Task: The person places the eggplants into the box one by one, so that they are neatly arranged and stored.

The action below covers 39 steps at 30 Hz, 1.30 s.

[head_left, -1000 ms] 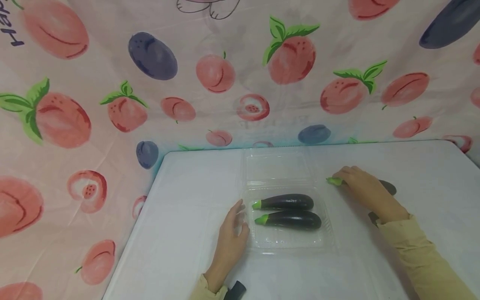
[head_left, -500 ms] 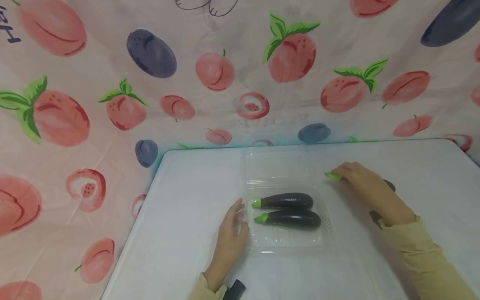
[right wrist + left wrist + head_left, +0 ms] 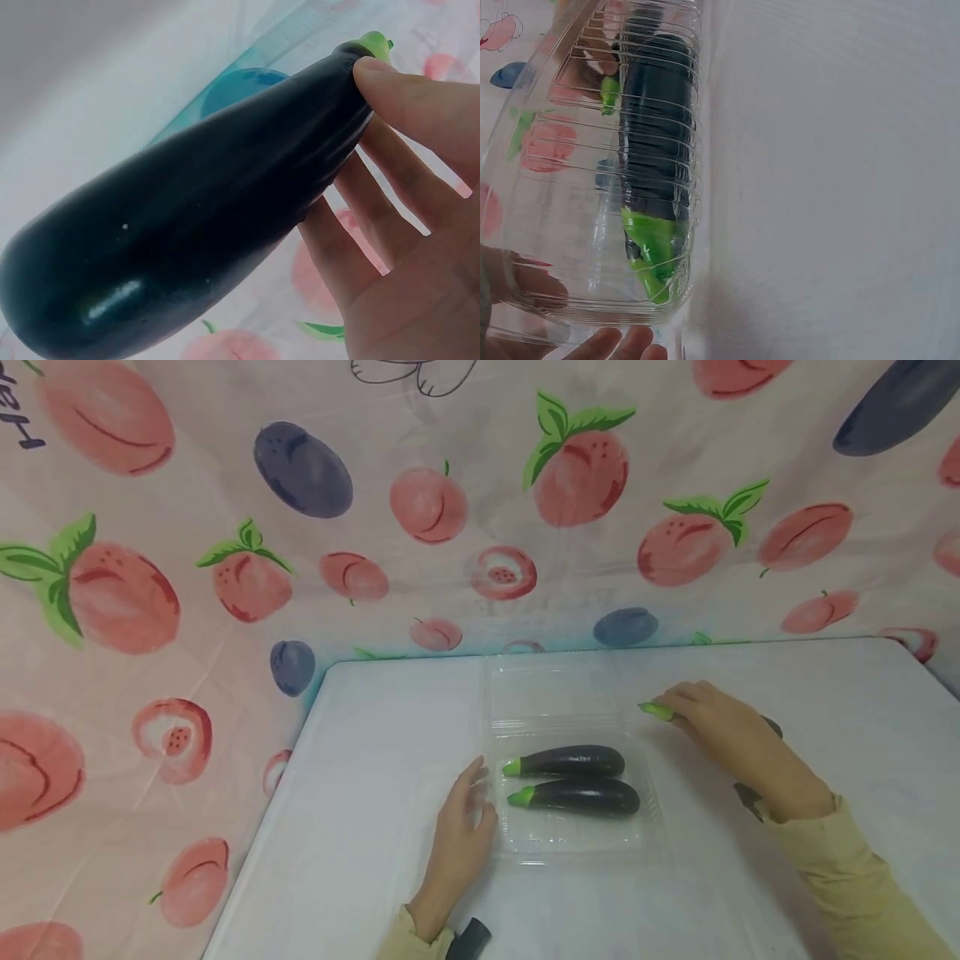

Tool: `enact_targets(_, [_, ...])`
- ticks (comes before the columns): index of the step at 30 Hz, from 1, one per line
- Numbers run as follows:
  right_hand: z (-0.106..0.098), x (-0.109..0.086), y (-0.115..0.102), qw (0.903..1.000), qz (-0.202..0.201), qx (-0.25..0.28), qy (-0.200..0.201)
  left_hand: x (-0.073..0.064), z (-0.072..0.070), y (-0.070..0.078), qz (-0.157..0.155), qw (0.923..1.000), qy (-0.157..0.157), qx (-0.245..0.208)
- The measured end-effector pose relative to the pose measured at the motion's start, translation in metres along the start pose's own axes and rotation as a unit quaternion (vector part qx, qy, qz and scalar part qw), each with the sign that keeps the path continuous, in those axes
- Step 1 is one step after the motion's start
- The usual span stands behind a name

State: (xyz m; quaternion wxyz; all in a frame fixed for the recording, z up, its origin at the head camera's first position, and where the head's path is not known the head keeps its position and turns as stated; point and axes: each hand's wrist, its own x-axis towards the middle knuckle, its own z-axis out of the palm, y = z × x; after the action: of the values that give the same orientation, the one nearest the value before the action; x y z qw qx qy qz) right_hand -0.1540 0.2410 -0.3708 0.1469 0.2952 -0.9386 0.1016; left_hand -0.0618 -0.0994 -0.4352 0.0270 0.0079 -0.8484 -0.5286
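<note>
A dark purple eggplant [image 3: 180, 187] with a green stem end is held by my right hand [image 3: 720, 727]. In the right wrist view the thumb presses near the stem, with the fingers on the other side. In the head view this hand covers the eggplant's middle. Two more eggplants, an upper one [image 3: 573, 761] and a lower one [image 3: 585, 797], lie side by side in a clear plastic clamshell box [image 3: 570, 852], stems to the left. My left hand [image 3: 459, 839] rests at the box's left edge, fingers relaxed, thumb and fingers apart.
The box's clear lid [image 3: 553, 689] lies folded back toward the rear of the white table [image 3: 360, 777]. A fruit-printed cloth [image 3: 337, 460] hangs behind and to the left. Black wrist devices sit at both sleeves.
My right hand has raised the eggplant slightly and shifted it a little left, toward the box. The left hand and the two eggplants in the box stay in place.
</note>
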Motion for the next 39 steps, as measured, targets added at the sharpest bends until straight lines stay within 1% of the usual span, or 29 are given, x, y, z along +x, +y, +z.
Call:
enact_targets(5, [-0.004, 0.001, -0.008, 0.9996, -0.024, -0.004, 0.014, 0.0, 0.0, 0.0, 0.002, 1.0, 0.001, 0.002])
enact_targets(9, [-0.005, 0.003, -0.014, 0.9993, -0.03, 0.0, 0.021, 0.0, 0.0, -0.001, 0.0, 1.0, 0.0, 0.002])
enact_targets(14, [-0.005, 0.004, -0.023, 0.9987, -0.046, 0.004, 0.019, 0.0, 0.0, -0.001, -0.001, 1.0, 0.003, 0.005])
enact_targets(19, [-0.007, 0.006, -0.031, 0.9977, -0.066, -0.006, 0.017, 0.0, 0.0, -0.001, 0.003, 1.0, 0.003, 0.005])
enact_targets(27, [-0.013, 0.009, -0.046, 0.9947, -0.1, -0.004, 0.022, 0.0, 0.0, -0.001, 0.007, 1.0, 0.0, 0.002])
enact_targets(31, [-0.017, 0.01, -0.054, 0.9936, -0.111, 0.002, 0.02, 0.0, 0.001, -0.003, 0.007, 1.0, 0.0, 0.002])
enact_targets(39, [-0.018, 0.012, -0.067, 0.9909, -0.132, -0.014, 0.021, 0.001, 0.001, -0.003, 0.008, 0.9999, -0.001, 0.006])
